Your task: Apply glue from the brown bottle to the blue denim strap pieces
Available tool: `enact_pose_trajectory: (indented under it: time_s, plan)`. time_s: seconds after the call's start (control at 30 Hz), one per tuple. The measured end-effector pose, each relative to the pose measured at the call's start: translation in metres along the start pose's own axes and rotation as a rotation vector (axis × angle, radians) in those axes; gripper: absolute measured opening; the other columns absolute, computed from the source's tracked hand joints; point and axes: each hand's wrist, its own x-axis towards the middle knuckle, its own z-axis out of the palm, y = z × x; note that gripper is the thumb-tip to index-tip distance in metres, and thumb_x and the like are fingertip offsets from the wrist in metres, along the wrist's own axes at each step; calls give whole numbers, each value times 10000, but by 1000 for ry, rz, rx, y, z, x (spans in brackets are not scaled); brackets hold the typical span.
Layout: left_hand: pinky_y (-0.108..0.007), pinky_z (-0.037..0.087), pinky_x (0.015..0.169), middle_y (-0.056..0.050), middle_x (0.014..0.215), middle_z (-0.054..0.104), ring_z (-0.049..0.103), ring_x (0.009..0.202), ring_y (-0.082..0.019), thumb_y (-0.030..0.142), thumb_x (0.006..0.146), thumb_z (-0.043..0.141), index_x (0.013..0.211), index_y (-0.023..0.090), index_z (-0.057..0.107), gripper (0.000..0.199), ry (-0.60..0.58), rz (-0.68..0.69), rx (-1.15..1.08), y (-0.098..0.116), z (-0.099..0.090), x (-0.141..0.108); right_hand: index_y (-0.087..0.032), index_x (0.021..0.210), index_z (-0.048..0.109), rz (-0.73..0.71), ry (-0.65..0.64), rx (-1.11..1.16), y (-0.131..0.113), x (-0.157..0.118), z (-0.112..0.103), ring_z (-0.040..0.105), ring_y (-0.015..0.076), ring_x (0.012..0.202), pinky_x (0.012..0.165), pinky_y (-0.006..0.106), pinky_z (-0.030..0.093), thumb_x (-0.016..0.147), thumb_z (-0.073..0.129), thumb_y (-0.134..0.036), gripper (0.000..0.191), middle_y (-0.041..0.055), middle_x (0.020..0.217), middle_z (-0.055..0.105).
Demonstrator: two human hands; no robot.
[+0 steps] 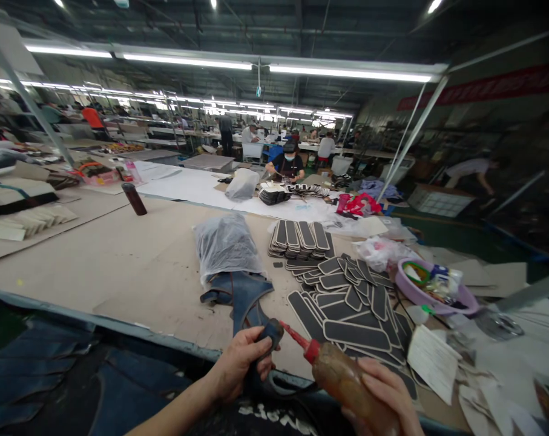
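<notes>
amber glue bottle (342,378) in right grip (385,396)

Bare tabletop (120,260) left; black strips (347,303) and bagged pile (226,245) crowd ahead

Long tube lights (347,72) are glowing at twelve o'clock; a red banner (492,88) is hanging at two; worktables (97,254) are stretching away.

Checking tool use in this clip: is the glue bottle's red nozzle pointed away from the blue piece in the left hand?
No: the glue bottle in the right hand aims its nozzle at the blue piece held by the left hand.
</notes>
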Motion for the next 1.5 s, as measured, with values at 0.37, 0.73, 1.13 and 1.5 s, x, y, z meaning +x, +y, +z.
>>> enact_pose_trajectory:
  time_s: [0.37, 0.73, 1.13, 1.5]
  plan:
    - [-194, 305, 464, 74, 440, 409, 365, 414, -59, 489, 743, 749, 799, 138, 594, 387, -21, -46, 72, 1, 3, -2, -175, 1174, 541, 72, 43, -38, 0, -4, 5, 591, 244, 1121, 882, 354, 573, 803, 688, -181, 400, 170, 1186, 566]
    - [-199, 331, 497, 66, 442, 436, 390, 406, -58, 428, 798, 714, 808, 142, 582, 314, 0, -46, 72, -4, 0, 0, -179, 1153, 558, 121, 85, -42, 6, -17, 2, 614, 240, 1086, 867, 345, 576, 785, 711, -186, 398, 163, 1175, 588]
    - [-199, 302, 487, 61, 481, 439, 365, 441, -64, 533, 768, 718, 847, 132, 616, 421, -36, -25, 266, 6, 7, 2, -190, 1175, 536, 141, 60, 37, 1, -17, -8, 611, 254, 1117, 881, 369, 582, 792, 696, -174, 415, 166, 1210, 571]
    - [-252, 402, 626, -41, 671, 615, 528, 618, -149, 263, 939, 447, 858, 174, 673, 256, -218, 520, 1302, 43, 13, 0, -216, 1100, 602, 266, 148, 170, 5, 2, -28, 672, 169, 1039, 836, 183, 563, 799, 708, -253, 322, 87, 1117, 660]
